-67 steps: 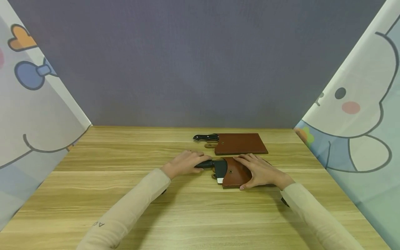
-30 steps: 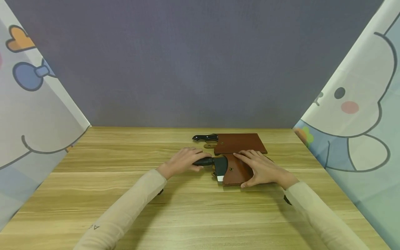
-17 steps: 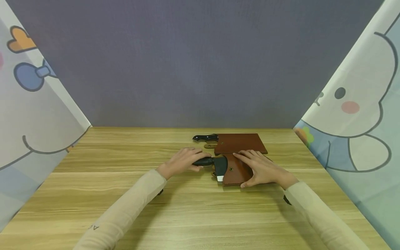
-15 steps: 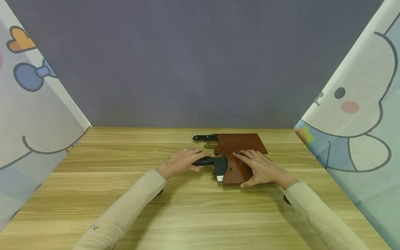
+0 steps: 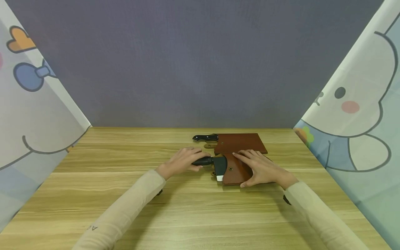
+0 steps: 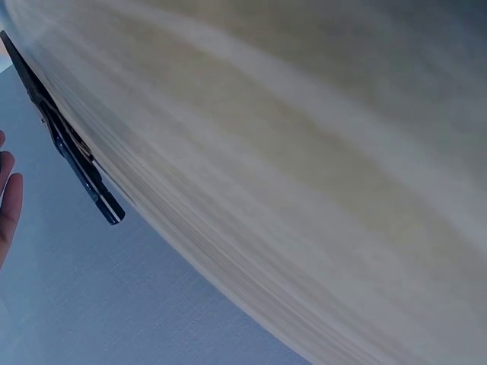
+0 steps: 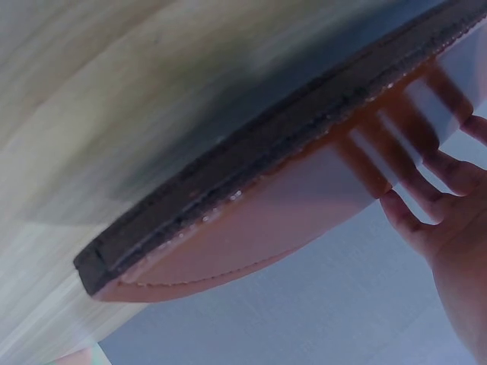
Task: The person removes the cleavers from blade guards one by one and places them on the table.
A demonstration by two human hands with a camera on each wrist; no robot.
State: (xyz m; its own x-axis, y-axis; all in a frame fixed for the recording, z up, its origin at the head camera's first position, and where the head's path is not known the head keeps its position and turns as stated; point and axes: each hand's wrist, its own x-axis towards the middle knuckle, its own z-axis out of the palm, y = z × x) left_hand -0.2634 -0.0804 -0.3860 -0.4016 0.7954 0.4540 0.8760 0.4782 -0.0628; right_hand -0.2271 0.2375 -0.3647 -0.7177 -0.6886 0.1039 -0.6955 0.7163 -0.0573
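Observation:
A cleaver point(image 5: 220, 166) lies across the table, its dark blade partly inside a brown leather sheath point(image 5: 235, 172) with a metal snap. My left hand point(image 5: 184, 160) grips its black handle point(image 5: 203, 161) from above. Over the sheath arches my right hand point(image 5: 259, 170), thumb at the near edge and fingers toward the far edge. In the right wrist view the fingertips of that hand point(image 7: 456, 220) meet the leather face of the sheath point(image 7: 228, 247). Only a few fingers of my left hand point(image 6: 7, 198) show in the left wrist view. The covered part of the blade is hidden.
Just behind lies a second cleaver point(image 5: 204, 138) in a larger brown sheath point(image 5: 240, 143), its snap strap point(image 5: 210, 146) sticking out left. A dark grey panel rises behind the wooden table point(image 5: 187, 215). Cartoon-printed walls slope up on both sides.
Both hands have shifted the front cleaver and its sheath slightly toward the back, up close to the other sheath. In the last second almost nothing has moved.

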